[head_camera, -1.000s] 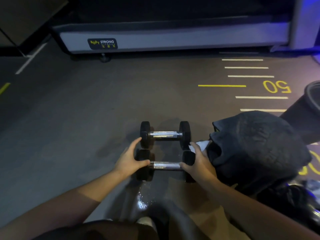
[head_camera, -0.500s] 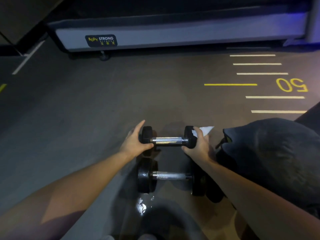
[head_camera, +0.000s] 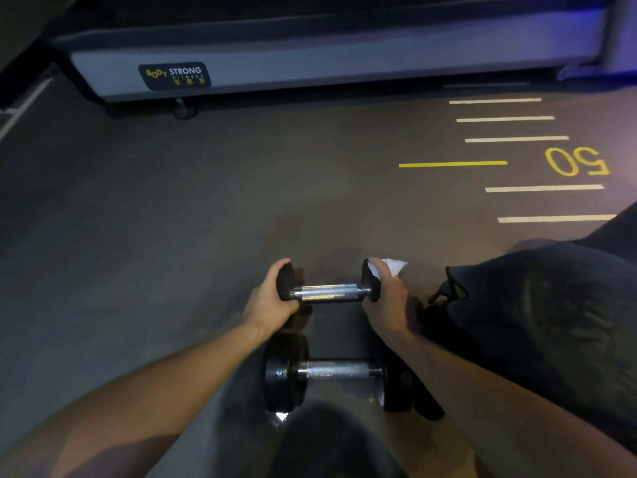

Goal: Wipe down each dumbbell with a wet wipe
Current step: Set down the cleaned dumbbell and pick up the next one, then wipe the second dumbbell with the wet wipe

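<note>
Right now the right hand (head_camera: 386, 298) presses a white wet wipe (head_camera: 391, 265) around the far dumbbell (head_camera: 329, 290)'s right head, while the left hand (head_camera: 270, 301) cups its left head. Wiping of this one looks under way; the near dumbbell (head_camera: 339, 372) lies on the floor (head_camera: 172, 236) untouched, and whether it is already clean cannot be told.

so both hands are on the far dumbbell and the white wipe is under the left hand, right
Not quite. Both hands do hold the far dumbbell by its ends, but the white wipe is under the right hand, pressed against the right weight head. The left hand grips the left head bare. The head view shows this. The near dumbbell lies untouched on the floor.
</note>
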`<action>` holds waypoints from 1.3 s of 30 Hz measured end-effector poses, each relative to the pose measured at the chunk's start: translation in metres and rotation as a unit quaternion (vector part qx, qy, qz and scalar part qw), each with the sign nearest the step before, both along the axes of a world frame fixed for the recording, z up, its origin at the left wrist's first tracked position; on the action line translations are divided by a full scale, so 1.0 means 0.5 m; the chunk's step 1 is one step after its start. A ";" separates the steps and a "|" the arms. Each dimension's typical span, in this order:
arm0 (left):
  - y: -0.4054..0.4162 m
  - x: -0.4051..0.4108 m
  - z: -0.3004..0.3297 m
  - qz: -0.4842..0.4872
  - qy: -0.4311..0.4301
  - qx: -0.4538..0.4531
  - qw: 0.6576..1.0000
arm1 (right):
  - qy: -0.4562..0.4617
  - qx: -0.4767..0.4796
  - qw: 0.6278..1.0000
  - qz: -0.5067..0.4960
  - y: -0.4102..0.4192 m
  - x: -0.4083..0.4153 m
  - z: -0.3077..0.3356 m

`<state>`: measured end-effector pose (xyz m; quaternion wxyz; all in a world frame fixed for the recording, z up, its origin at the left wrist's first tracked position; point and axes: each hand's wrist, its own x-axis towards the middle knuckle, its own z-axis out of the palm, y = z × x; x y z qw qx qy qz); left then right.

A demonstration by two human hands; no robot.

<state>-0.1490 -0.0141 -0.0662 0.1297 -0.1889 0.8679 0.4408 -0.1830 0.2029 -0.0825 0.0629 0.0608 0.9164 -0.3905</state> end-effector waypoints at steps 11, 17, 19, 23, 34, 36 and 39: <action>-0.027 -0.002 0.106 -0.015 0.077 -0.041 0.996 | 0.043 -0.020 0.999 0.000 -0.004 0.047 0.112; -0.010 -0.006 0.288 -0.023 0.160 -0.061 0.985 | 0.116 0.000 0.993 0.009 0.027 0.044 0.291; 0.014 -0.002 0.351 -0.031 0.193 -0.051 0.979 | 0.141 0.001 0.990 0.008 0.055 0.050 0.360; 0.092 0.016 0.469 -0.049 0.244 -0.032 0.968 | 0.186 0.003 0.982 -0.015 0.135 0.083 0.492; 0.395 0.083 0.618 -0.167 0.299 0.005 0.939 | 0.233 0.023 0.966 -0.113 0.439 0.257 0.642; 0.439 0.091 0.607 -0.185 0.292 0.009 0.939 | 0.222 0.025 0.966 -0.128 0.480 0.274 0.633; 0.481 0.092 0.584 -0.195 0.278 0.011 0.941 | 0.213 0.020 0.968 -0.132 0.522 0.288 0.611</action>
